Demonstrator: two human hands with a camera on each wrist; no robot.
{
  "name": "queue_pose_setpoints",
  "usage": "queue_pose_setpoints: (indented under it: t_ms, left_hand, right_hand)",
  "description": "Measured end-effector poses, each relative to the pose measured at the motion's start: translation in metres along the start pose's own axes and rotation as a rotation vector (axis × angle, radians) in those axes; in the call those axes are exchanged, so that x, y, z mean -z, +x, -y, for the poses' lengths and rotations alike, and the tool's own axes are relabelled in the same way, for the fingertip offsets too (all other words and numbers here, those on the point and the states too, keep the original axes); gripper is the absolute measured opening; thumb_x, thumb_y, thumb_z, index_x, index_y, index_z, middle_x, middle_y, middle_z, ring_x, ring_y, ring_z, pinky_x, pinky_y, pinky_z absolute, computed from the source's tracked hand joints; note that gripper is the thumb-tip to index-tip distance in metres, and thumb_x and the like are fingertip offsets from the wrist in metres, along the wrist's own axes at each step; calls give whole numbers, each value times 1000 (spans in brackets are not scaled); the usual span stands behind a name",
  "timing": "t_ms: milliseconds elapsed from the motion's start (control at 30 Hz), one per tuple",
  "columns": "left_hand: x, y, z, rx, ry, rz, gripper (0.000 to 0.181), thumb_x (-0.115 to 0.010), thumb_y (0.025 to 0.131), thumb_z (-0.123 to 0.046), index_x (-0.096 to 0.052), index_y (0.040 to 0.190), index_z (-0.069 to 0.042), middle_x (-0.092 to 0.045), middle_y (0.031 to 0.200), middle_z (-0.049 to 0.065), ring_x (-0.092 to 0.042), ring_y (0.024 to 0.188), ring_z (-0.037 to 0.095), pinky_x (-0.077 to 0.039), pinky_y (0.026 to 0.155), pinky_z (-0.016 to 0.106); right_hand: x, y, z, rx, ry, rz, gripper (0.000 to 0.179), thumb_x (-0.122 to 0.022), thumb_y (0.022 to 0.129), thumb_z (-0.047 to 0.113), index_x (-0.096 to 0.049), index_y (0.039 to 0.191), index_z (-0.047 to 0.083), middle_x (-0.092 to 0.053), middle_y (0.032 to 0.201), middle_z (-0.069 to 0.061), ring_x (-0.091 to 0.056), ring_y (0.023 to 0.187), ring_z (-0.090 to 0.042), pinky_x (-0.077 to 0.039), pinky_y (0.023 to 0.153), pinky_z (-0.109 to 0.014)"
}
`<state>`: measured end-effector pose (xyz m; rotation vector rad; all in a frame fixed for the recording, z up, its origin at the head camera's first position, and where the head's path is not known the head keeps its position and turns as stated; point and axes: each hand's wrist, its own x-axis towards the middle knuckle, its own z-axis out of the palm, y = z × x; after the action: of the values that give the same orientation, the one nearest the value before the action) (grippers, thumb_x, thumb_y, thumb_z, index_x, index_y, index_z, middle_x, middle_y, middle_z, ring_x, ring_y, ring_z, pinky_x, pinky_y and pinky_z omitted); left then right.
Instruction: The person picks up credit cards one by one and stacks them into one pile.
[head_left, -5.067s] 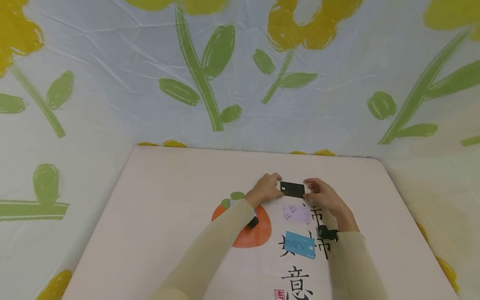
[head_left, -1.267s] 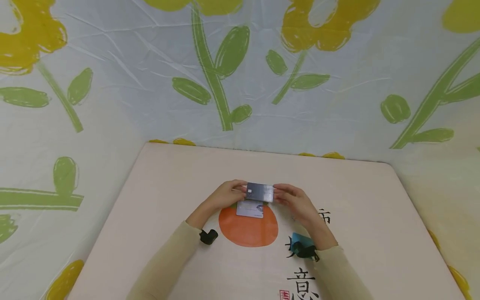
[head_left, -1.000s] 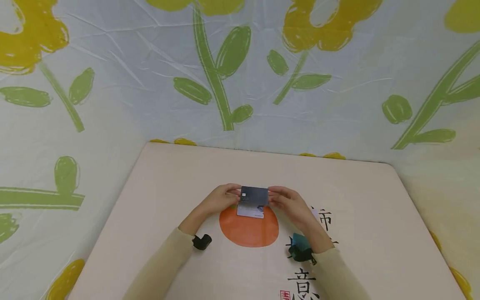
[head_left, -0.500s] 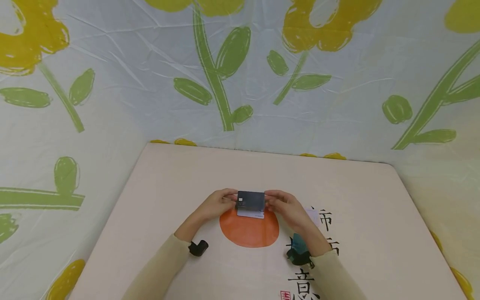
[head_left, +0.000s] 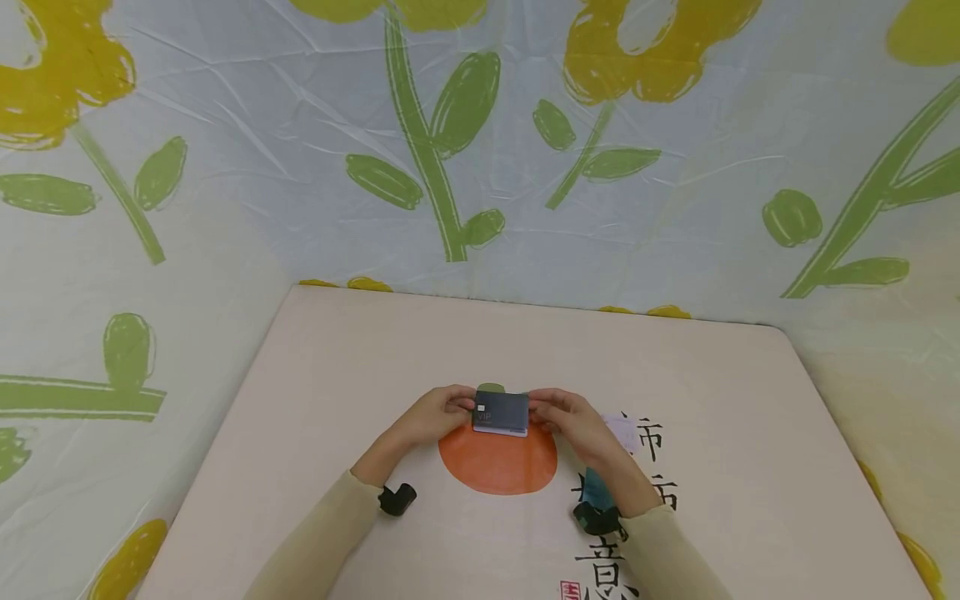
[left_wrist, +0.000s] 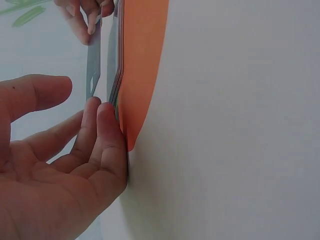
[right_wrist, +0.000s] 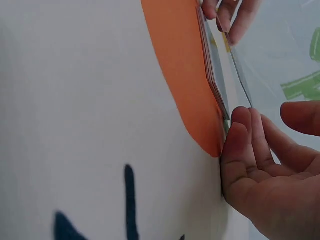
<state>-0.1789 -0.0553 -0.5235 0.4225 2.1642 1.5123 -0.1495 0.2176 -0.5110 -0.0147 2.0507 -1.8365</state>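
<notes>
A dark bank card (head_left: pixel 501 410) marked "VIP" is held level by both hands, just above a stack of cards (head_left: pixel 501 432). Several card edges show in the stack (left_wrist: pixel 120 47) in the left wrist view, with a gap between it and the dark card (left_wrist: pixel 93 65). My left hand (head_left: pixel 431 417) has its curled fingertips at the card's left end; its thumb (left_wrist: pixel 45 95) stands apart. From the other side, my right hand (head_left: pixel 577 425) holds the right end with curled fingertips, its thumb (right_wrist: pixel 300 117) also raised. The head view hides most of the stack.
Under the stack, the pale mat (head_left: pixel 337 358) carries an orange fruit print (head_left: pixel 498 467). A lilac card (head_left: pixel 621 433) and a blue card (head_left: pixel 594 490) lie to the right, partly behind the right forearm. Flowered cloth (head_left: pixel 300 208) rises behind the mat.
The dark card has come down and toward me, from above and behind the stack to almost over it. Both hands moved with it. Earlier, both hands were at a black card farther right.
</notes>
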Motion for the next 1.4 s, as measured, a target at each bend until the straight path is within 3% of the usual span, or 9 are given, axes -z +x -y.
queue_pose_setpoints:
  t_ms: [800,1400]
  left_hand:
    - [-5,1,-1,9,178,0,42,-61,91,-6,-59,132,4,-67,111,5,-61,101,19,-50,92,36]
    - [-6,-1,-3,13,195,-3,39,-62,92,-5,-61,129,3,-65,106,1,-57,95,15,-49,88,34]
  right_hand:
    - [-5,2,-1,-13,-171,-19,32,-49,104,4,-55,131,-12,-63,121,-23,-60,103,-33,-51,87,-36]
    - [-8,0,-1,5,-195,-22,33,-52,103,5,-54,131,-13,-60,125,-25,-60,105,-34,-50,92,-45]
